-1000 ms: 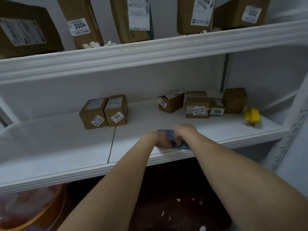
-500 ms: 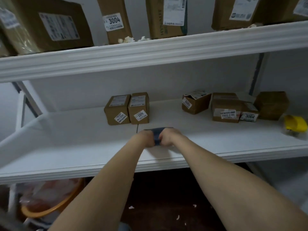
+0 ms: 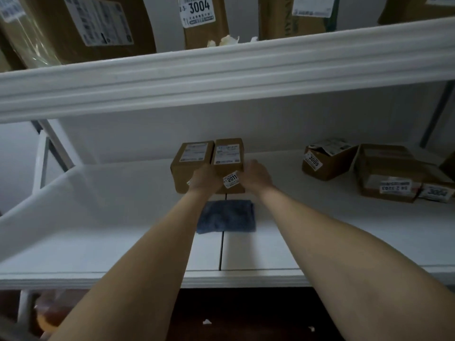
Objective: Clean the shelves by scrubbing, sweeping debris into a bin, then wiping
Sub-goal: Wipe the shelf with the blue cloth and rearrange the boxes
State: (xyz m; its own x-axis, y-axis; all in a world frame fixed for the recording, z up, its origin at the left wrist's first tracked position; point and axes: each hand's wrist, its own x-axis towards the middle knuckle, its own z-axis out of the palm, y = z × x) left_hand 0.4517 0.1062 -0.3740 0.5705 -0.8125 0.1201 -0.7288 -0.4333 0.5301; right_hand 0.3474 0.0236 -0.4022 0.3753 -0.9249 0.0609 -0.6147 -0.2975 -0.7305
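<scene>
Below, a white shelf (image 3: pixel 98 230) carries boxes (image 3: pixel 330 166) and a blue cloth (image 3: pixel 226 216).

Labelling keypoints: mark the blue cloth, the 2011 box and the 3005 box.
blue cloth (image 3: pixel 226 216): head view, centre of the fold.
2011 box (image 3: pixel 228 155): head view, top-face label.
3005 box (image 3: pixel 328 166): head view, bare cardboard side face.

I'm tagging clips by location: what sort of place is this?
Probably a stockroom or storage room: white shelves hold brown cardboard boxes bearing white numbered stickers, such as 3004 and 3005.
</scene>
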